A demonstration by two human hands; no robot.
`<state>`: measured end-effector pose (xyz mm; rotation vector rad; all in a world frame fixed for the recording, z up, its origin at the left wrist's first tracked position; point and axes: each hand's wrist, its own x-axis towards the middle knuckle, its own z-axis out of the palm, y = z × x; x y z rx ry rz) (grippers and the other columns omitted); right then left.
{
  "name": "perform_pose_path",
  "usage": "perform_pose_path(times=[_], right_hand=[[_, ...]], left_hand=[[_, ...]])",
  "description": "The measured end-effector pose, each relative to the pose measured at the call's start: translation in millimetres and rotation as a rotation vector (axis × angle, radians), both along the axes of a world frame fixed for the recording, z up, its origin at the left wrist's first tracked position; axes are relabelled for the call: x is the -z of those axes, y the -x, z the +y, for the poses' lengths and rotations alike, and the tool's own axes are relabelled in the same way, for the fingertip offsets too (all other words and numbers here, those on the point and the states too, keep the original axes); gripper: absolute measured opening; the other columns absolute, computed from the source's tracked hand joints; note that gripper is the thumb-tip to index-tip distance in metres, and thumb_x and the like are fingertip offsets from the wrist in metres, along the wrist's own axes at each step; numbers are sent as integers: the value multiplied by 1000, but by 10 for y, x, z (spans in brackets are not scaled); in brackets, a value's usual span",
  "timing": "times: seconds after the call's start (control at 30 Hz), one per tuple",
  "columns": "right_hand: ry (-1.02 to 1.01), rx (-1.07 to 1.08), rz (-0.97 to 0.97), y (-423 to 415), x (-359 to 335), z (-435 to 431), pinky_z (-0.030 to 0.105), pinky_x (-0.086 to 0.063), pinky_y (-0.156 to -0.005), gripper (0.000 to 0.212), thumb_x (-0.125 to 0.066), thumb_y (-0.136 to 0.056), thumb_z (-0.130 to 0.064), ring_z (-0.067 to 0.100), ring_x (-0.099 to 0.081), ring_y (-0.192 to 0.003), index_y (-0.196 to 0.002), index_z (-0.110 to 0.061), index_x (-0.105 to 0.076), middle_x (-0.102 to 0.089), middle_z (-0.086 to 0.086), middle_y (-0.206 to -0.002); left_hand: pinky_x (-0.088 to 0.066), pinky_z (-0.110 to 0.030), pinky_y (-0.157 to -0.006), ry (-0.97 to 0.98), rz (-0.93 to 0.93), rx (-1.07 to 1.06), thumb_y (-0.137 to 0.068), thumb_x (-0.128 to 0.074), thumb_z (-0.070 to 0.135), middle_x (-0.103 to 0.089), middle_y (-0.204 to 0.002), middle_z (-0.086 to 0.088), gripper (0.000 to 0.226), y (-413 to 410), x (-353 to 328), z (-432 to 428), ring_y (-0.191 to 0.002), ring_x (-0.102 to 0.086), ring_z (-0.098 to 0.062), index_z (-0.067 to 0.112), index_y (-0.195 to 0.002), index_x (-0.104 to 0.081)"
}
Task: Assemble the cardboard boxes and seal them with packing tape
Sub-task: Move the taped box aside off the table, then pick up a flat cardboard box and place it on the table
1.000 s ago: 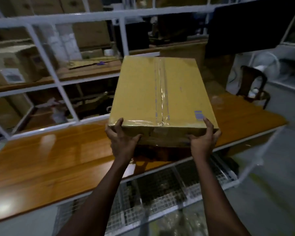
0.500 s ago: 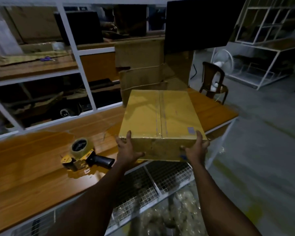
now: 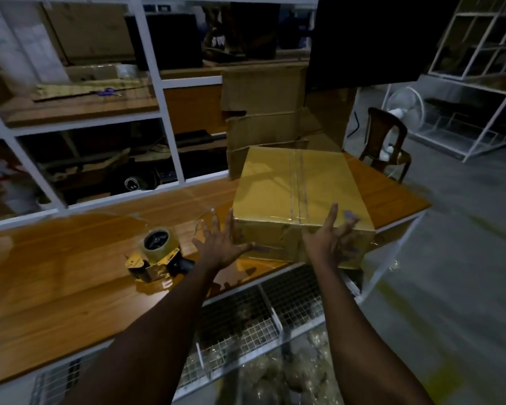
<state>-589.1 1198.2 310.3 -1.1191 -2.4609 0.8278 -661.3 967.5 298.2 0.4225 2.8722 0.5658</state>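
A closed cardboard box (image 3: 292, 185), with clear tape along its top seam, lies on the right end of the wooden table (image 3: 70, 273). My left hand (image 3: 219, 241) is spread with straight fingers at the box's near left corner. My right hand (image 3: 332, 238) is also spread, in front of the box's near right face, blurred. Neither hand holds anything. A yellow tape dispenser (image 3: 155, 255) with a roll of clear tape lies on the table left of my left hand.
Flat and folded cardboard (image 3: 263, 112) stands behind the box. A white metal shelf frame (image 3: 155, 92) runs along the table's far side. A dark chair (image 3: 386, 141) and a fan (image 3: 403, 103) stand to the right. Wire mesh shelving (image 3: 246, 320) lies under the table.
The box went from held in both hands above the table to lying on the table's right end. Both hands have let go and their fingers have spread.
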Motion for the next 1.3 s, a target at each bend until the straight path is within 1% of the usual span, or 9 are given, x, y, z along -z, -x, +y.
perform_pose_path(times=[0.1, 0.23, 0.33, 0.4, 0.57, 0.7, 0.97, 1.13, 1.3], right_hand=[[-10, -139, 50, 161, -134, -455, 76, -14, -106, 105, -71, -84, -48, 47, 13, -147, -154, -43, 7, 25, 14, -161], [-35, -342, 70, 362, -294, -1271, 76, -11, -109, 101, -69, -83, -47, 44, 11, -148, -155, -41, 1, 17, 12, -164], [-73, -473, 69, 434, -363, -2108, 75, -13, -109, 100, -69, -82, -50, 42, 8, -149, -155, -42, -1, 9, 10, -165], [-76, -564, 65, 422, -376, -2780, 74, -11, -110, 98, -67, -82, -52, 39, 8, -150, -155, -43, -2, 7, 8, -166], [-81, -811, 37, 142, -280, -4768, 70, -8, -113, 96, -63, -84, -55, 35, 9, -151, -155, -44, 0, 5, 6, -166], [-89, -1064, 10, -457, -149, -6479, 72, -4, -111, 92, -62, -86, -54, 35, 6, -151, -154, -47, -1, 1, 6, -166], [-86, -1581, -141, -2135, 531, -9216, 71, -8, -112, 83, -58, -93, -48, 35, 2, -151, -157, -40, -6, -1, 5, -166], [-161, -1802, -299, -2836, 1104, -10122, 71, -10, -112, 78, -53, -95, -48, 35, 0, -151, -157, -39, -6, -2, 7, -166], [-283, -1923, -437, -3209, 1887, -10646, 70, -18, -110, 74, -50, -95, -48, 36, -12, -149, -157, -36, -11, -13, 10, -164]], left_hand=[[-5, -73, -111, 1, 69, -42, -72, -36, 91, 32, -160, -4, 107, -36, -76, -341, -147, 17, -44, 46, -148, 25], [-4, -73, -110, 17, 142, -150, -75, -34, 90, 30, -161, -4, 104, -131, -272, -1106, -148, 17, -41, 45, -149, 24], [-3, -73, -110, -12, 182, -276, -63, -17, 98, 31, -160, -5, 110, -346, -384, -1935, -149, 18, -39, 44, -150, 23], [-2, -73, -110, -27, 202, -365, -61, -12, 98, 31, -160, -5, 110, -580, -406, -2586, -149, 18, -38, 44, -150, 23], [-5, -72, -110, -27, 186, -671, -73, -29, 91, 28, -161, -2, 103, -1436, -321, -4403, -150, 15, -36, 45, -150, 21], [-5, -71, -110, -47, 162, -912, -70, -24, 90, 23, -163, -3, 102, -2445, -119, -5850, -151, 12, -36, 46, -151, 19], [-8, -71, -111, -30, -13, -1388, -82, -31, 85, 21, -164, -3, 95, -4743, 637, -7944, -151, 8, -37, 45, -152, 18], [-11, -69, -111, 12, -198, -1567, -84, -30, 84, 15, -165, -5, 94, -5732, 1159, -8539, -151, 5, -38, 42, -153, 16], [-12, -70, -111, -13, -352, -1664, -86, -30, 81, 15, -165, -7, 90, -6207, 1763, -8897, -150, 4, -40, 40, -154, 13]])
